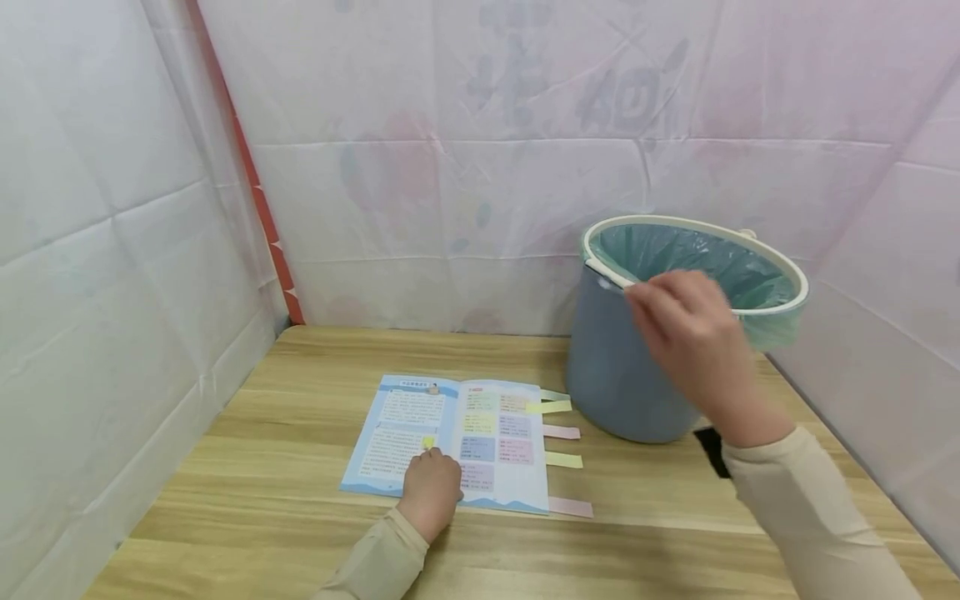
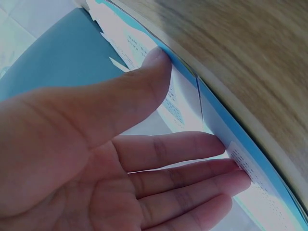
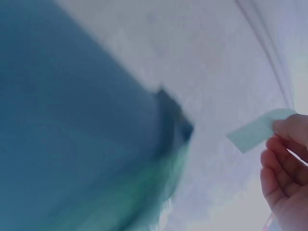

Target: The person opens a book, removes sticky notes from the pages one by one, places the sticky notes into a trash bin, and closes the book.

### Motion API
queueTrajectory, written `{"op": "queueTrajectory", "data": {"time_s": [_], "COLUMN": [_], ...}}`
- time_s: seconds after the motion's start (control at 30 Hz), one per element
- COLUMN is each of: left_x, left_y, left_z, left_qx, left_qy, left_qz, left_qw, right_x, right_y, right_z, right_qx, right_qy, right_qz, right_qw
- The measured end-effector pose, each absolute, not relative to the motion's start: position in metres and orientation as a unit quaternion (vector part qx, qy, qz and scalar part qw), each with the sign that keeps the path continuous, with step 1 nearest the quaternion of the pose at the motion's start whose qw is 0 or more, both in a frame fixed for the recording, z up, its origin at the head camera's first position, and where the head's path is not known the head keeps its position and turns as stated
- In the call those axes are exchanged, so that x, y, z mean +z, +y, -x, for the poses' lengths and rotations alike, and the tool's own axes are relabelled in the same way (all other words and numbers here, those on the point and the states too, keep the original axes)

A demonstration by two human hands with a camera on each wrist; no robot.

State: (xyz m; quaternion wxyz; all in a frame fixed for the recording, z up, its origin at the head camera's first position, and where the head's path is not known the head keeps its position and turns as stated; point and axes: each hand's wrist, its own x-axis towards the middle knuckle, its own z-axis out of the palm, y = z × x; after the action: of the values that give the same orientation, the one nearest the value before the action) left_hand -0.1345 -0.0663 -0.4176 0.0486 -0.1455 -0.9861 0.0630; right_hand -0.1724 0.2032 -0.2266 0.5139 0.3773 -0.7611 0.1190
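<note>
An open booklet (image 1: 495, 492) with printed pages lies on the wooden table. On its lower middle rests my left hand (image 1: 432, 493), fingers straight and thumb spread in the left wrist view, fingertips on the page. Just beyond those fingertips a small yellow sticky tab (image 1: 428, 442) shows on the left page. My right hand (image 1: 693, 333) is raised in front of the rim of a blue-grey trash bin (image 1: 626, 358). Between its thumb and fingers it pinches a pale green paper strip (image 3: 252, 132), visible in the right wrist view.
Several pink and yellow sticky tabs (image 1: 564, 460) stick out from the booklet's right edge. A green bag (image 1: 697, 250) lines the bin, held by a cream ring (image 1: 799, 287). White sheeting (image 1: 465, 183) hangs behind and at both sides of the table.
</note>
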Motion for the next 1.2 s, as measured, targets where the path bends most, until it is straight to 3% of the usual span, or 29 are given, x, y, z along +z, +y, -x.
{"op": "queueTrajectory", "data": {"time_s": [0.2, 0.73, 1.2], "left_x": [-0.419, -0.419, -0.417], "left_y": [-0.066, -0.066, -0.066], "left_z": [0.134, 0.136, 0.134], "left_qx": [0.064, 0.059, 0.057], "left_qy": [-0.986, -0.987, -0.988], "left_qz": [0.145, 0.144, 0.138], "left_qw": [0.053, 0.051, 0.043], "right_x": [-0.197, -0.187, -0.185], "right_y": [0.226, 0.273, 0.275], "right_z": [0.182, 0.202, 0.203], "right_qx": [0.103, 0.066, 0.065], "right_qy": [-0.781, -0.923, -0.933], "right_qz": [-0.301, -0.159, -0.158], "right_qw": [0.537, 0.345, 0.316]}}
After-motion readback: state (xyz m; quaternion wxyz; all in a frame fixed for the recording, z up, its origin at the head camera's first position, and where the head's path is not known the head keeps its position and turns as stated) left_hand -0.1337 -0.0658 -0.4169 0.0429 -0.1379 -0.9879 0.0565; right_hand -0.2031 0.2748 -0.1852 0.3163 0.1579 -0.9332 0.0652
